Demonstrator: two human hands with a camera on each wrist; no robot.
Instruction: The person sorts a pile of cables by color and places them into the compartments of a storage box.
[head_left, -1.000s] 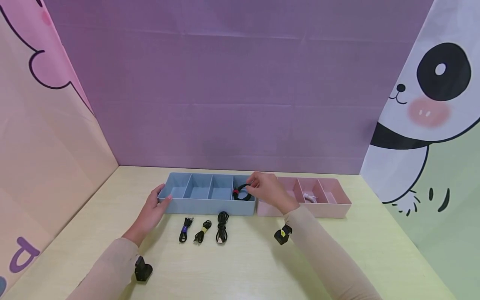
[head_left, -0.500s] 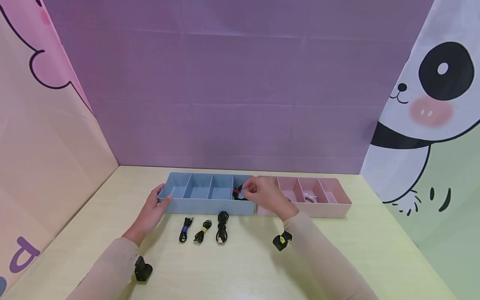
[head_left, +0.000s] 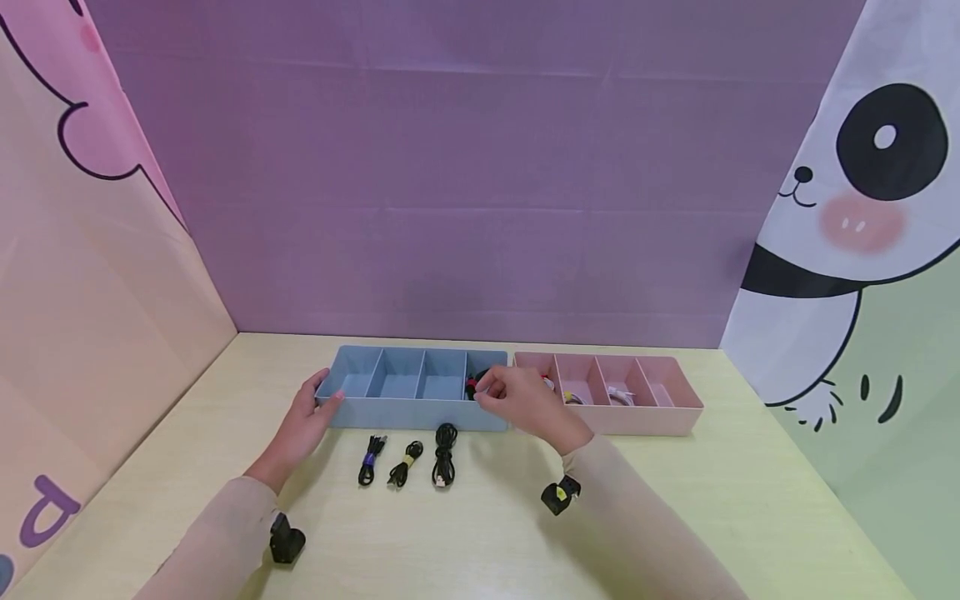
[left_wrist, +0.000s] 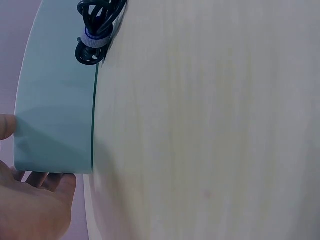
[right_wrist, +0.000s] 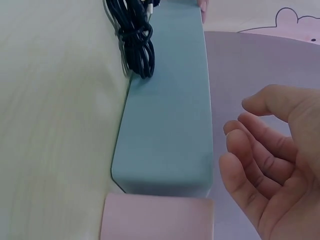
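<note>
Gripped blue box (head_left: 418, 415) at frame's lower centre with left hand (head_left: 302, 417).
Poised loosely curled right hand (head_left: 525, 406) near red-tied black cable (head_left: 471, 386).

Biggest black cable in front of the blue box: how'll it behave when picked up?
The black cable bundle likely lifts as one piece, since it's wrapped round its middle. Its looped ends will probably flex or sag a little. Lying flat and elongated, it seems unlikely to roll.

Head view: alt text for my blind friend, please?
Left hand grips a blue box; right hand hovers at its rightmost compartment, partly hiding a black-and-red item. Three black cables lie in front, a pink box alongside.
</note>
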